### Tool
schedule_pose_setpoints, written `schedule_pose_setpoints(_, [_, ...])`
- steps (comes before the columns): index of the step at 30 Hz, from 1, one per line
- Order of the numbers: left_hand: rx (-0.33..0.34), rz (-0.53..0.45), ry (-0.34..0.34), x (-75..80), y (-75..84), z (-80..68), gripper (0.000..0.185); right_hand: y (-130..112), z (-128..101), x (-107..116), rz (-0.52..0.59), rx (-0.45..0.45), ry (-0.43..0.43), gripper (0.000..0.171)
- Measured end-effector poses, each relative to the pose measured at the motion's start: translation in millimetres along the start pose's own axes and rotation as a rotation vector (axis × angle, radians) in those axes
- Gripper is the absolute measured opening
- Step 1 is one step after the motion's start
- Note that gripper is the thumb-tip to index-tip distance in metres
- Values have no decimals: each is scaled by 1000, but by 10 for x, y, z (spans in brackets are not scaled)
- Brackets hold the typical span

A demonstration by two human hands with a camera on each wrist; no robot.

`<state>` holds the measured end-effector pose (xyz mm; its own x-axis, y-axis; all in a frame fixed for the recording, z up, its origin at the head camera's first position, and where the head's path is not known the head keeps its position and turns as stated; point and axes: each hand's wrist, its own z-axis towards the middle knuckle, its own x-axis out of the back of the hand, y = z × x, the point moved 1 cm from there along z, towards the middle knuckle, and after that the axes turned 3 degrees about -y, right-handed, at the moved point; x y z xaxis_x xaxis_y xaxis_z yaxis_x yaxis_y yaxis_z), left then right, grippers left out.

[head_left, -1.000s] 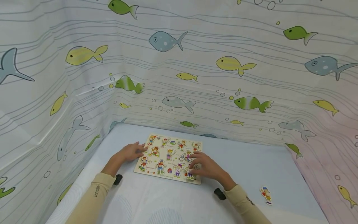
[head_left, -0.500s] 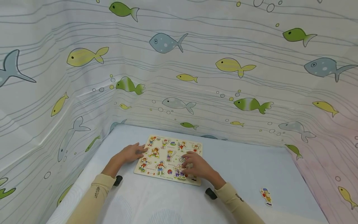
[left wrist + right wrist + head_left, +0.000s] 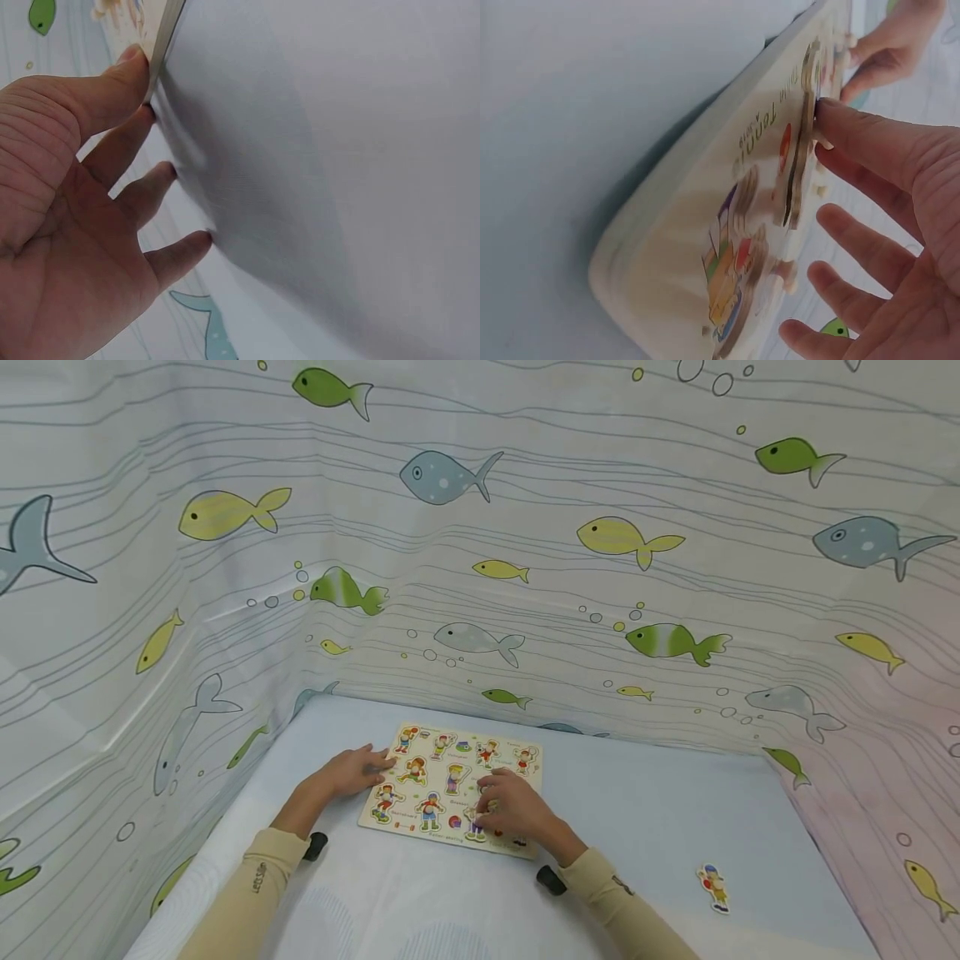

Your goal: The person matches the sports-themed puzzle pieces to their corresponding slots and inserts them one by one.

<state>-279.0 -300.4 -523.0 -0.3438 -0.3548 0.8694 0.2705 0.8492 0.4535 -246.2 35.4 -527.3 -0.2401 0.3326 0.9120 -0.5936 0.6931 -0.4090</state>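
A pale blue bench (image 3: 660,810) sits walled by a fish-print curtain (image 3: 525,527), and my wooden puzzle board (image 3: 420,772) lies near its middle, cut-outs filled with little sport figures. My left hand (image 3: 351,770) rests spread at the board's left edge, while my right hand (image 3: 516,808) lies over the lower right, its fingers (image 3: 870,146) loosely spread, the thumb pressing a figure piece (image 3: 801,161) standing proud of its slot (one stray figure (image 3: 713,885) lies well apart to the right).

Fish-patterned curtain (image 3: 525,510), pale-blue tabletop (image 3: 660,802)

Both arms wear long, close-fitting beige sleeves (image 3: 247,893), the left one printed with small dark lettering, and a black wrist device (image 3: 316,843) each.
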Motion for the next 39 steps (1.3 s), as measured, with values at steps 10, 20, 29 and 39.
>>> schedule_pose_setpoints(10, [-2, 5, 4, -6, 8, -7, 41, -1, -22, -48, -1, 46, 29, 8])
schedule_pose_setpoints(20, [5, 26, -11, -24, 9, 21, 43, 40, -175, -37, -12, 76, 89, 18])
schedule_pose_setpoints(29, [1, 32, -14, -1, 31, -1, 43, 126, -352, 101, 51, -22, 89, 19])
schedule_pose_setpoints(39, [-14, 34, -3, 3, 29, -5, 41, 238, -550, 240, 81, -29, 82, 22])
